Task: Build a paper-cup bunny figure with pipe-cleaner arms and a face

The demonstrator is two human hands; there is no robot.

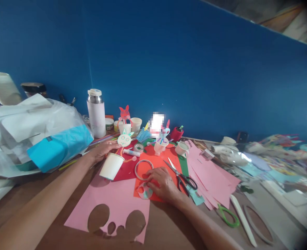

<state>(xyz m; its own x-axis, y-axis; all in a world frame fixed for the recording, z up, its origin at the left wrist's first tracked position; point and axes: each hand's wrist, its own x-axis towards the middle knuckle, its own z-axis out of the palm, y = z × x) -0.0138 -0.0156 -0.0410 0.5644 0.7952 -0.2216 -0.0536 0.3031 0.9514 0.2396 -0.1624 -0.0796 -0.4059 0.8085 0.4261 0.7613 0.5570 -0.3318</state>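
My left hand (pixel 106 150) is closed at the side of a white paper rabbit (pixel 124 139), pinching it near the head. The rabbit has green-edged ears and pink paper arms and rises from a tilted white paper cup (pixel 112 166). My right hand (pixel 164 183) rests low over the orange paper (pixel 157 156), its fingers curled down. Under its fingertips are a grey ring (pixel 144 169) and a round clear piece (pixel 145 191) with pink and teal patches; what they grip is hidden. Black-handled scissors (pixel 180 175) lie half open just right of that hand.
Pink paper with cut-out holes (pixel 119 198) lies in front. A red paper rabbit (pixel 124 113) in a cup, a flask (pixel 96 114) and a glue stick (pixel 131 152) stand or lie behind. Left is a plastic bag (pixel 64 121); right, pink sheets (pixel 210 170) and green-handled scissors (pixel 228 216).
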